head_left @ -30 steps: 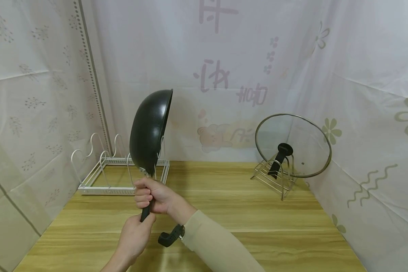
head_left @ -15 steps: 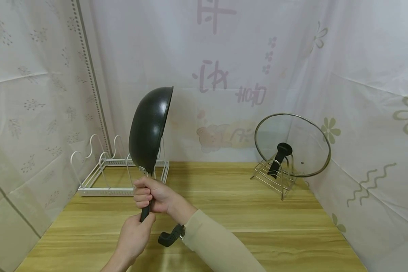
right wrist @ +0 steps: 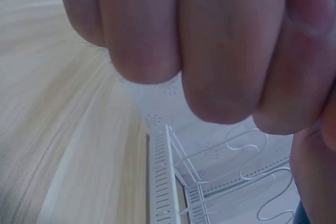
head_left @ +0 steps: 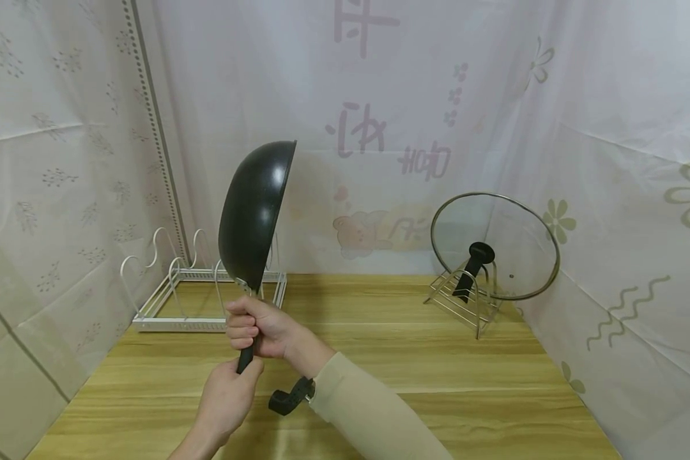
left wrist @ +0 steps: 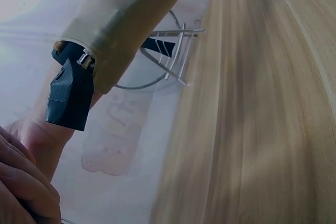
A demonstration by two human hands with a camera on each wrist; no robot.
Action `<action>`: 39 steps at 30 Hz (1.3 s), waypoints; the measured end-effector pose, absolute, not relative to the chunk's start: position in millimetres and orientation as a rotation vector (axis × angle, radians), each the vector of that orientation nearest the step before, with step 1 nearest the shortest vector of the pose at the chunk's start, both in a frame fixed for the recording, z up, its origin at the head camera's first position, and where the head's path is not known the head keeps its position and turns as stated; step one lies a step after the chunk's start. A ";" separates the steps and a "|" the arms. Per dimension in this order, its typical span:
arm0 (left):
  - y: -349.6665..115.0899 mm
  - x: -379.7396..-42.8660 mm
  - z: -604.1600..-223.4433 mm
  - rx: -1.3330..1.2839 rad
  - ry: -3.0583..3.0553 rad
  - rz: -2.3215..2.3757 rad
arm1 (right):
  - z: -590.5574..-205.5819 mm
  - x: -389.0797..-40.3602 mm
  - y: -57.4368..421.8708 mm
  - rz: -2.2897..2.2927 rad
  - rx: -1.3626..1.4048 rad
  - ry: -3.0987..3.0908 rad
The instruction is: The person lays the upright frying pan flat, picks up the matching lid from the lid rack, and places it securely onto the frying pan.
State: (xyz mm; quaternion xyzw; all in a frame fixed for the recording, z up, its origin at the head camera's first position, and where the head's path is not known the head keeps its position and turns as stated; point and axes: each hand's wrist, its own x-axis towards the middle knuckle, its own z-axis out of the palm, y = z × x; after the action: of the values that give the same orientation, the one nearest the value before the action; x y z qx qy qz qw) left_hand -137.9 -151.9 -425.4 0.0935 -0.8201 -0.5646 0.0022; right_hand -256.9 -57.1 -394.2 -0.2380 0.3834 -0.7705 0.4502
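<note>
A black wok [head_left: 253, 217] stands nearly upright in the air, its rounded underside toward the left and its rim leaning right. My right hand [head_left: 267, 327] grips its black handle just below the bowl, fingers curled round it. Lower down, my left hand [head_left: 227, 393] holds the end of the same handle, thumb along it. In the left wrist view, curled fingers [left wrist: 26, 187] fill the bottom left corner. The right wrist view has fingers [right wrist: 220, 51] close up across the top. The wok's inside is hidden from the head view.
Behind the wok, a white wire pan rack [head_left: 181, 324] stands at the left on the wooden table [head_left: 368, 383]. A glass lid [head_left: 517, 236] with a black knob rests in a small metal stand [head_left: 477, 313] at the right. Printed curtains [head_left: 299, 76] enclose the table.
The wok has risen slightly and its top has tipped a little farther right. Both hands keep their hold on the handle, nearly in place.
</note>
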 end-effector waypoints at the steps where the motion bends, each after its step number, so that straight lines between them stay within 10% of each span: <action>1: -151.6 -138.0 -425.0 0.290 -2.570 -1.774 | -393.6 -257.0 -56.7 -1.902 -0.593 0.951; 39: -147.1 -135.4 -402.9 0.247 -2.580 -1.683 | -365.4 -249.1 -49.4 -1.940 -0.697 0.998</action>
State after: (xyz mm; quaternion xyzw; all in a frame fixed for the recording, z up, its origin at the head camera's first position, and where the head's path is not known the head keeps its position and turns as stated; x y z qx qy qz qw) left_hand -135.4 -147.1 -402.9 0.0798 -0.8346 -0.5445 0.0254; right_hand -249.1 -49.4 -365.4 -0.2773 0.3968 -0.7715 0.4127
